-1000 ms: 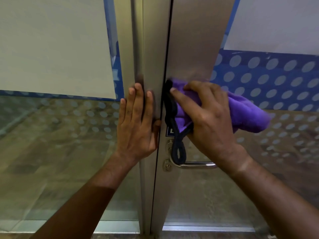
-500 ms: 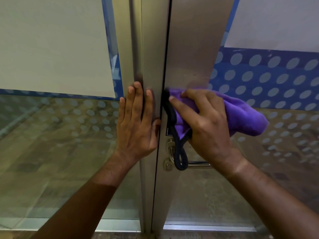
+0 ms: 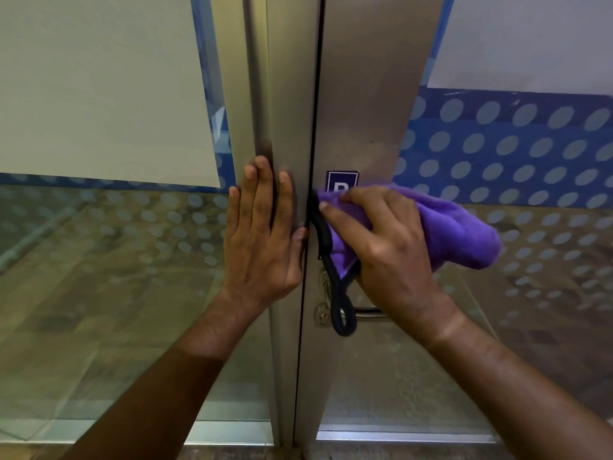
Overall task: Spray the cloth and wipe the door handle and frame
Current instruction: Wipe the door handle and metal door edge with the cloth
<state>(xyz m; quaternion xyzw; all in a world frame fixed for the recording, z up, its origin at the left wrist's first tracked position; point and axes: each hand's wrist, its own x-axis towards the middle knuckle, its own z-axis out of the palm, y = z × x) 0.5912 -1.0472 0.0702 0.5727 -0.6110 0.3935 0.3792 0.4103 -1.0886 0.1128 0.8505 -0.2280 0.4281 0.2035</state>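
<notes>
Cloth [image 3: 457,234] pressed on door frame [image 3: 365,111] — right hand [image 3: 388,247], left hand [image 3: 262,240] flat.

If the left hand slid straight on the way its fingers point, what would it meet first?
The left hand lies flat on the metal door frame, fingers pointing up. Straight up, only more bare frame shows to the picture's top edge; the way looks free as far as visible.

The microfibre cloth [image 3: 464,234] is bright purple, edged with a black trim whose hanging loop [image 3: 340,310] is black too. The door frame [image 3: 365,94] is brushed silver-grey metal and bears a small sticker [image 3: 341,180], dark blue with a white border and a white letter. The glass panel [image 3: 530,151] carries a blue band patterned with rows of pale frosted dots, below a plain white sheet [image 3: 99,88].
</notes>
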